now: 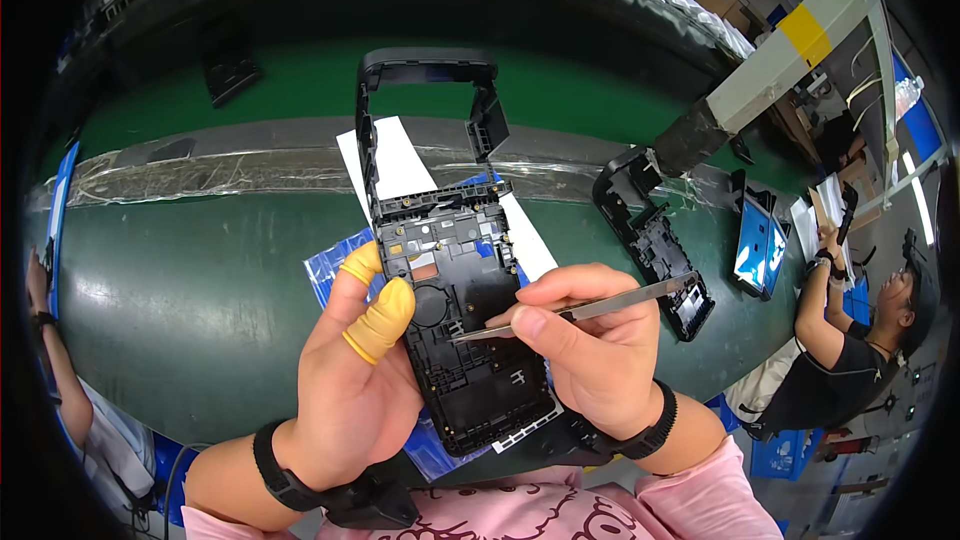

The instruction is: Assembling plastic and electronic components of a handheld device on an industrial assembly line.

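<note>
So, black housing [470, 285]: up in front of us over the green table [220, 290], long axis running away from our body, open frame end farthest off and leaning a bit left.
Left hand [350, 380]: fingers closed on the housing's left edge, two in yellow finger cots [380, 325]; we can't see those underneath.
Right hand [610, 360]: thumb and forefinger pinched on the tweezers [630, 298], coming in from the right, nearly square across that long axis.
Tweezer tips [459, 339]: just below the round recess [430, 307], left of our right fingers; we reckon that's the relation that matters. Touching or hovering, together or apart, we can't tell.
In the way: our right fingertips overlap the housing's right side; the left cots sit near the tips.
Around: blue bag [328, 272], white paper [400, 160], second housing [655, 245] to the right, metal post [760, 70] beyond, co-worker [825, 380] far right.
</note>
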`<state>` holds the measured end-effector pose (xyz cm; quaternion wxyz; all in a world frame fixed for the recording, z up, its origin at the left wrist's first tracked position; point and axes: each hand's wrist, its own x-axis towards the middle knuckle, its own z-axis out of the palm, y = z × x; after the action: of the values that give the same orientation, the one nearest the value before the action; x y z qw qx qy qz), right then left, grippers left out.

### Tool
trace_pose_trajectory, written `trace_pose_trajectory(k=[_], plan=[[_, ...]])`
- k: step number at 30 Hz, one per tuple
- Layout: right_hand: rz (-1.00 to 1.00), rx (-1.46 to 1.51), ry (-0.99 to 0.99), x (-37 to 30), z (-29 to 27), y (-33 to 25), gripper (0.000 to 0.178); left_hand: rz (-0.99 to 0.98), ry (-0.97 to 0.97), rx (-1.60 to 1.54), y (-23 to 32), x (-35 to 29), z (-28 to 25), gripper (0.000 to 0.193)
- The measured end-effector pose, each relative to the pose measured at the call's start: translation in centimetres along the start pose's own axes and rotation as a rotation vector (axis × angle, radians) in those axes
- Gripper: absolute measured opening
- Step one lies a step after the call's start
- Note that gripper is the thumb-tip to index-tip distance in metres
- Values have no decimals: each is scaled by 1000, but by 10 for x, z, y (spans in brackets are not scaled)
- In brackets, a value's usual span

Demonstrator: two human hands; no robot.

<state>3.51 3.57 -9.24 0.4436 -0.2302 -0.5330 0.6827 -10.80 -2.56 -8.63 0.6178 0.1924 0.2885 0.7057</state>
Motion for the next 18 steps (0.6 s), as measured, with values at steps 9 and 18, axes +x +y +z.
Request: trace_pose_trajectory(k=[9,18], plan=[[-16,-36,-14,3,0,-1,19,-5,3,-4,0,1,-1,38],[72,146,18,2,-2,-6,19,-23,-31,-132,0,3,-6,33]])
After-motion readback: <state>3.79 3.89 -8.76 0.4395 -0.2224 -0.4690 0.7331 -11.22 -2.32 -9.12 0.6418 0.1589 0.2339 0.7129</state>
